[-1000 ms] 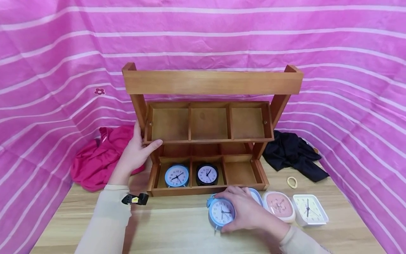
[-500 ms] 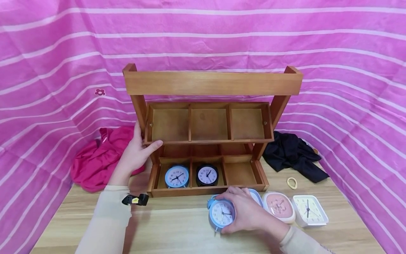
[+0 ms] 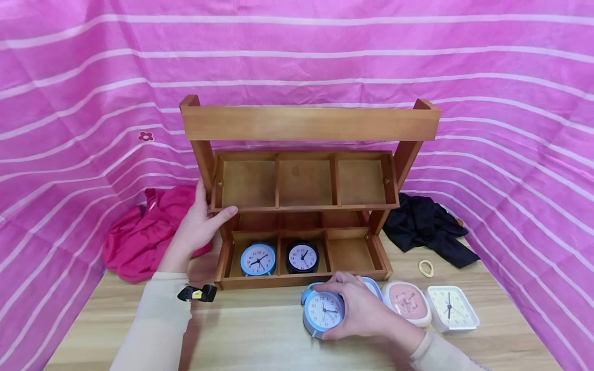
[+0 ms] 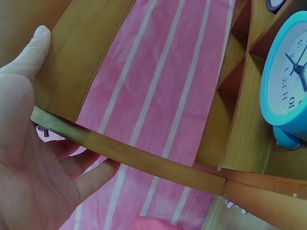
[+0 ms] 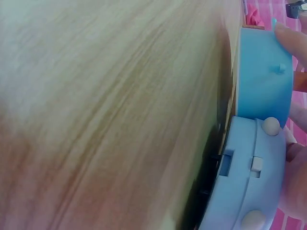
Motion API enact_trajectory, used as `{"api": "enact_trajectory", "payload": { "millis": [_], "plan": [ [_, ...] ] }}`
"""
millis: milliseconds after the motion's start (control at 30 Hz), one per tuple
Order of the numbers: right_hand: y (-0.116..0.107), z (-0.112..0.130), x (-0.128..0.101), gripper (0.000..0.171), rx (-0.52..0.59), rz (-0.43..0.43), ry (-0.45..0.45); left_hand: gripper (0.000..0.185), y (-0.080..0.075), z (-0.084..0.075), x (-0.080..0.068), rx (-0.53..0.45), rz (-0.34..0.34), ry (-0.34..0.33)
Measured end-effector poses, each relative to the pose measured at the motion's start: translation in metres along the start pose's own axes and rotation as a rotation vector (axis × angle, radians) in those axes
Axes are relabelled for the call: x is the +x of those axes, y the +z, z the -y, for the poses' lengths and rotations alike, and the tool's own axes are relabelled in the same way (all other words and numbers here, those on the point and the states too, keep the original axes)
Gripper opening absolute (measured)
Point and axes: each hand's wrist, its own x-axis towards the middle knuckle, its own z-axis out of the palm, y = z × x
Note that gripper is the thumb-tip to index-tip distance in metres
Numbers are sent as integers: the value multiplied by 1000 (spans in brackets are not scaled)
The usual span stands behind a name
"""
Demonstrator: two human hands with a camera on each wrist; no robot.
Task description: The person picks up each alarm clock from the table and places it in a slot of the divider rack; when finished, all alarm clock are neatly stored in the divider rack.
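My left hand (image 3: 198, 222) holds the left side of a two-tier wooden shelf (image 3: 311, 122), thumb over the upper tray's corner and fingers behind the side post. In the left wrist view that hand (image 4: 43, 158) spans the shelf's side board (image 4: 129, 155). My right hand (image 3: 359, 306) grips a round light blue alarm clock (image 3: 323, 310) from its right side, low over the table in front of the shelf. A blue-rimmed clock (image 3: 373, 287) is partly hidden behind the hand. In the lower tray sit a blue alarm clock (image 3: 258, 259) and a black one (image 3: 302, 257).
To the right stand a pink and white clock (image 3: 407, 303) and a square white clock (image 3: 452, 308). Behind them lie a cream ring (image 3: 426, 268) and a black cloth (image 3: 424, 226). A dark pink cloth (image 3: 148, 234) lies at left. Striped pink fabric (image 3: 297, 62) surrounds the table.
The light blue clock in my right hand has tipped back slightly, its lower rim showing a little more. My left hand keeps its hold on the shelf.
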Motion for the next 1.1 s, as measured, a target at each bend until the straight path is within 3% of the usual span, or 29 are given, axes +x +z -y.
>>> {"api": "enact_trajectory", "payload": {
  "millis": [733,1100],
  "plan": [
    [-30,13,1,87,115,-67,-28,109,0,-1,-1,-8,8,-12],
    [-58,10,11,88,53,-80,-51,110,-1,0,-1,-8,6,-12]
  ]
}}
